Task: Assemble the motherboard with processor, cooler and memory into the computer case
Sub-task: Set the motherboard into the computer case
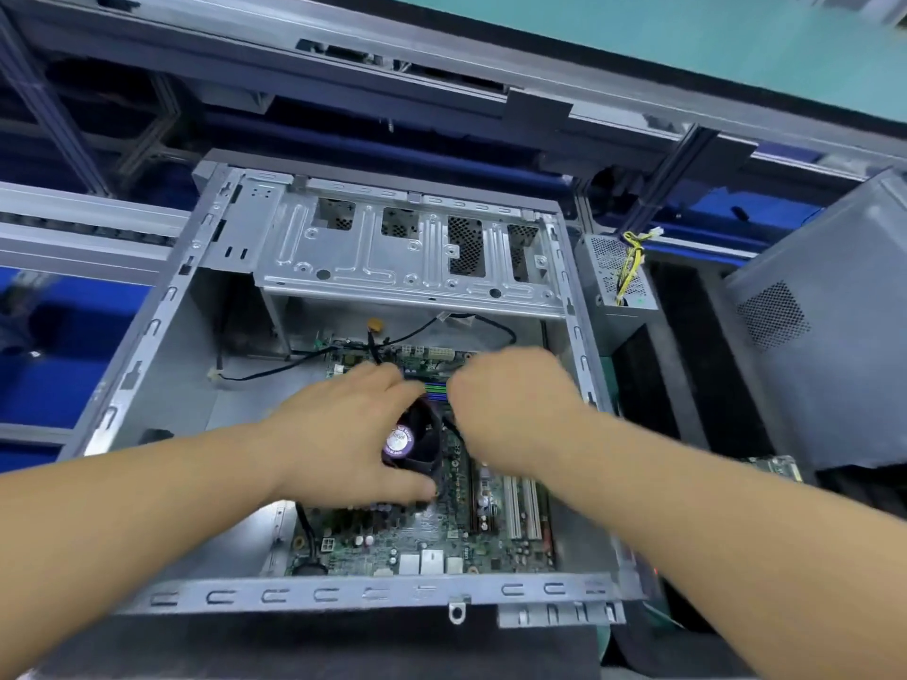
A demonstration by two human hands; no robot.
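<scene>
Left hand [343,434] curled around cooler [414,441]

place: electronics assembly line | evidence: aluminium-profile conveyor frame [88,228], open computer case [373,593], spare power supply [613,272]

The computer case [343,593] was bare grey sheet metal, matt, with stamped slots. Its drive cage [407,257] was brighter metal, glossy and ribbed. The motherboard [427,537] showed a green, faintly shiny surface. The cooler [417,449] looked black plastic, bearing a glossy purple label.
</scene>
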